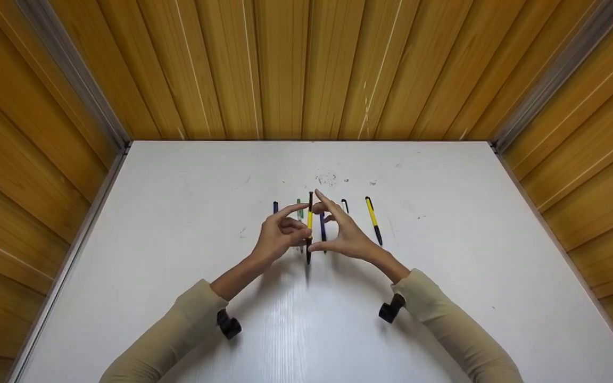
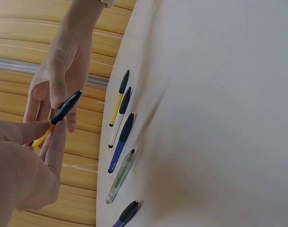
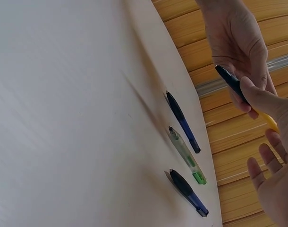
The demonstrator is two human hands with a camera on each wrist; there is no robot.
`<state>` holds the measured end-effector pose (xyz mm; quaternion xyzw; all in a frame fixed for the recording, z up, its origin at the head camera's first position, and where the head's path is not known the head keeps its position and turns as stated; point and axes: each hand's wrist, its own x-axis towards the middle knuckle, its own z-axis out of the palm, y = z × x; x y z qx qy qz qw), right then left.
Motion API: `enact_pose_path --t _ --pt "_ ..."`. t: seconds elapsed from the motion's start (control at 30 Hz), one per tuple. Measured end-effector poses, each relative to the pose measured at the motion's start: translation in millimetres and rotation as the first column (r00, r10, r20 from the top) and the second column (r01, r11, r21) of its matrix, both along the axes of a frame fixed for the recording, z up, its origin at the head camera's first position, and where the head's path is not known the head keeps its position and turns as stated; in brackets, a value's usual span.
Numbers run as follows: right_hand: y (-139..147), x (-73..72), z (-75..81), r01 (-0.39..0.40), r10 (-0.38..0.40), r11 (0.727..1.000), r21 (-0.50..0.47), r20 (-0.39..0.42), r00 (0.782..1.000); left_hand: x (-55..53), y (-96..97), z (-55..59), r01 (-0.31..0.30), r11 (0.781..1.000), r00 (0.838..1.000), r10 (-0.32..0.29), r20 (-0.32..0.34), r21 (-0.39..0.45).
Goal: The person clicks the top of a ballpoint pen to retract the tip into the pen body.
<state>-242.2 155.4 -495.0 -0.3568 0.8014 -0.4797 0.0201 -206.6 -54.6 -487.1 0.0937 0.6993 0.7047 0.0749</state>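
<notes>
At the left, a grey-brown sleeve (image 1: 179, 324) runs up to the left hand (image 1: 277, 236), which pinches a yellow-and-black pen (image 1: 309, 221) between thumb and fingers, raised off the white tabletop (image 1: 189, 186). A dark blue pen (image 1: 275, 207) lies just beyond this hand, partly hidden by it, and next to it a clear pen with green parts (image 3: 188, 156). The held pen comes next, between the two hands, its black grip end pointing down toward the table. Behind it lies a second blue pen (image 2: 120, 144). The right hand (image 1: 350, 236) has its fingers spread and mostly extended, the thumb touching the pen's black grip. Partly behind that hand lies a white pen with a black grip (image 2: 119, 118), and farthest right another yellow-and-black one (image 1: 374, 221).
</notes>
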Motion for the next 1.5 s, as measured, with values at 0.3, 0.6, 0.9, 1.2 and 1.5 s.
enact_pose_path --t 0.3,0.6,0.9,1.2,1.5 --pt "1 -6.5 1.8 -0.024 0.022 0.999 0.033 0.059 0.998 3.5 2.2 -0.6 -0.013 1.0 1.0 0.013 0.007 0.006" --pt "1 -8.8 -0.3 -0.036 0.034 0.999 0.011 0.125 0.992 2.4 1.9 0.3 -0.021 0.998 0.999 0.019 0.046 0.053" --pt "-2 -6.0 -0.2 -0.015 0.013 1.0 0.017 0.086 0.996 0.8 5.8 1.1 -0.093 0.995 0.991 0.089 0.096 0.035" --pt "-3 -3.6 -5.6 0.007 -0.007 1.0 0.006 0.025 1.0 0.3 11.0 -2.6 -0.134 0.99 0.988 0.13 0.088 0.045" --pt "-4 -4.6 -4.8 -0.03 0.03 1.0 0.007 0.101 0.994 0.7 7.3 -4.7 -0.111 0.992 0.986 0.101 0.134 0.068"
